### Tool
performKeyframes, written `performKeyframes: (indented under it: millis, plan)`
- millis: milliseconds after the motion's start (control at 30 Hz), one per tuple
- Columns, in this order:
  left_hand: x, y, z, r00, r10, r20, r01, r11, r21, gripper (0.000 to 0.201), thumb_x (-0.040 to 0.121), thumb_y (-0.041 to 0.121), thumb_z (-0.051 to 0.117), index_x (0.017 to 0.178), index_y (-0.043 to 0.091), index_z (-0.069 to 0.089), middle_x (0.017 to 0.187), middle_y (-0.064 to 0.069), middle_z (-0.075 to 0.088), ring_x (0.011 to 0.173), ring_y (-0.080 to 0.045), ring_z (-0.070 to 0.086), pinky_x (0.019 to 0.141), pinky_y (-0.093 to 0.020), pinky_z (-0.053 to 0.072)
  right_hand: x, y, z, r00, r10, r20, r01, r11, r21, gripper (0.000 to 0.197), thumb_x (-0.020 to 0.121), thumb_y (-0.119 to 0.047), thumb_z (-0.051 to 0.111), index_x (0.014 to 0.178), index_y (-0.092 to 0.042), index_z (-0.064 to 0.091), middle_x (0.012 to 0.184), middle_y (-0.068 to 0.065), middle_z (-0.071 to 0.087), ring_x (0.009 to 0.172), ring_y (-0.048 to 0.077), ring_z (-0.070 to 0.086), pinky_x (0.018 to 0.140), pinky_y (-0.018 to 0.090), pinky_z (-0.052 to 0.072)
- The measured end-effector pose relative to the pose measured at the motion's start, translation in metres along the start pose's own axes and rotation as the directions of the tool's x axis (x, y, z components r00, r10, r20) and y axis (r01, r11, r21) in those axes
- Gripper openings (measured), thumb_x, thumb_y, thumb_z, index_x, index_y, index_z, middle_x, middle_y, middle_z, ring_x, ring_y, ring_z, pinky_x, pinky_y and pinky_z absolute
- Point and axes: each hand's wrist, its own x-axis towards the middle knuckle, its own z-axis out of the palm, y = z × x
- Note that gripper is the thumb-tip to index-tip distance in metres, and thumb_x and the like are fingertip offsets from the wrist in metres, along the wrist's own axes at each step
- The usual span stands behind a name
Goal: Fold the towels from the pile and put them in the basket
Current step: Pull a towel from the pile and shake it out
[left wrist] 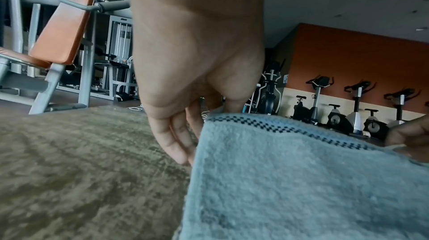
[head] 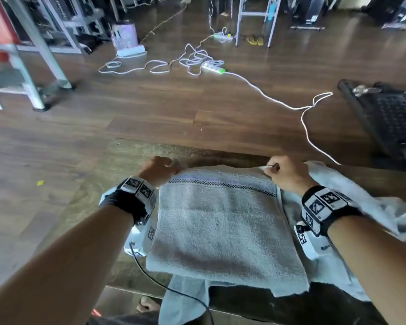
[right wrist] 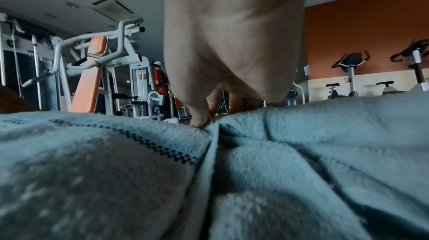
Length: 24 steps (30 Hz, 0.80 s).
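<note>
A pale blue-grey towel point(head: 220, 226) with a dark checkered stripe lies folded flat on a worn wooden table point(head: 131, 151). My left hand point(head: 161, 170) pinches its far left corner; the left wrist view shows the thumb behind the towel's point(left wrist: 301, 179) edge and the fingers point(left wrist: 176, 143) curled beside it. My right hand point(head: 283, 171) pinches the far right corner, fingertips point(right wrist: 200, 121) pressed on the hem of the towel point(right wrist: 92, 161). A heap of more pale towels point(head: 352, 188) lies under and beyond my right wrist. A black mesh basket point(head: 389, 116) stands on the floor at the right.
White cables and a power strip point(head: 213, 68) trail across the wooden floor beyond the table. Gym machines point(head: 33, 55) stand at the far left, exercise bikes point(left wrist: 357, 108) along an orange wall. A black cord point(head: 164, 287) runs from my left wrist over the table's near edge.
</note>
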Motion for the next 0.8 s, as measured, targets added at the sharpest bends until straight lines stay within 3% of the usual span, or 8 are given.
performKeyframes:
  millis: [100,200,267,400,533,633,733,800]
  plan:
    - [-0.003,-0.003,0.003,1.0,-0.005,-0.013,0.005,1.0,-0.027,0.04,0.099,0.043,0.05,0.097,0.01,0.073,0.089,-0.015,0.073,0.048,-0.012,0.047,0.047,-0.018,0.038,-0.007,0.0,-0.002,0.991,-0.061,-0.118,0.07,0.995,0.073,0.013,0.091,-0.017,0.067,0.078,-0.017,0.071,0.073,-0.002,0.069,0.073,0.018,0.063,0.067,0.027,0.039]
    - [-0.009,0.003,-0.005,0.997,-0.03,-0.078,0.027,0.998,-0.048,0.024,0.094,0.027,0.062,0.106,0.008,0.07,0.097,-0.013,0.07,0.058,-0.013,0.054,0.047,-0.018,0.04,-0.018,-0.006,-0.018,0.98,-0.138,-0.143,0.168,0.96,0.223,0.011,0.092,-0.01,0.067,0.083,-0.011,0.071,0.075,-0.001,0.068,0.07,0.015,0.06,0.058,0.02,0.041]
    - [-0.024,0.018,-0.012,0.989,-0.036,-0.146,0.026,0.997,-0.072,0.029,0.089,0.015,0.067,0.116,0.006,0.062,0.108,-0.009,0.063,0.069,-0.011,0.056,0.053,-0.017,0.042,-0.028,-0.014,-0.032,0.966,-0.174,-0.189,0.225,0.929,0.294,0.01,0.093,-0.01,0.066,0.085,-0.011,0.07,0.075,-0.001,0.067,0.067,0.012,0.058,0.056,0.014,0.04]
    - [-0.074,0.076,-0.031,0.909,0.291,-0.3,-0.298,0.954,0.022,0.035,0.089,0.019,0.068,0.123,0.017,0.059,0.112,0.003,0.057,0.09,-0.012,0.058,0.06,-0.007,0.039,-0.065,-0.043,-0.062,0.924,-0.297,-0.241,0.364,0.875,0.318,0.003,0.092,-0.013,0.069,0.09,-0.015,0.071,0.077,-0.004,0.07,0.071,0.013,0.064,0.064,0.028,0.047]
    - [-0.126,0.137,-0.036,0.763,0.603,-0.234,-0.622,0.783,-0.011,0.029,0.082,0.025,0.078,0.11,0.022,0.069,0.111,0.008,0.068,0.086,0.008,0.058,0.07,0.002,0.039,-0.11,-0.074,-0.089,0.874,-0.396,-0.281,0.476,0.812,0.337,0.008,0.09,-0.01,0.07,0.088,-0.018,0.071,0.069,-0.005,0.067,0.061,0.008,0.058,0.059,0.027,0.042]
    - [-0.159,0.161,-0.03,0.714,0.674,-0.192,-0.696,0.713,-0.087,0.023,0.074,0.025,0.085,0.092,0.02,0.071,0.091,0.008,0.071,0.078,0.008,0.061,0.072,-0.011,0.047,-0.137,-0.088,-0.103,0.87,-0.401,-0.287,0.487,0.788,0.377,0.017,0.087,-0.004,0.071,0.088,-0.021,0.069,0.071,-0.008,0.068,0.061,0.003,0.058,0.058,0.024,0.043]
    - [-0.187,0.169,-0.029,0.75,0.626,-0.213,-0.657,0.741,-0.136,0.018,0.073,0.029,0.086,0.081,0.02,0.072,0.078,0.001,0.073,0.071,-0.014,0.067,0.067,-0.029,0.054,-0.161,-0.091,-0.112,0.886,-0.35,-0.305,0.458,0.763,0.456,0.024,0.085,0.001,0.071,0.096,-0.021,0.067,0.089,-0.005,0.071,0.086,0.012,0.07,0.079,0.028,0.056]
    - [-0.202,0.169,-0.029,0.753,0.6,-0.27,-0.65,0.743,-0.159,0.015,0.076,0.026,0.083,0.077,0.017,0.072,0.074,-0.004,0.073,0.06,-0.016,0.065,0.057,-0.031,0.054,-0.176,-0.089,-0.117,0.904,-0.312,-0.291,0.425,0.724,0.543,0.025,0.085,0.0,0.073,0.1,-0.019,0.067,0.094,-0.003,0.072,0.093,0.009,0.071,0.085,0.022,0.055]
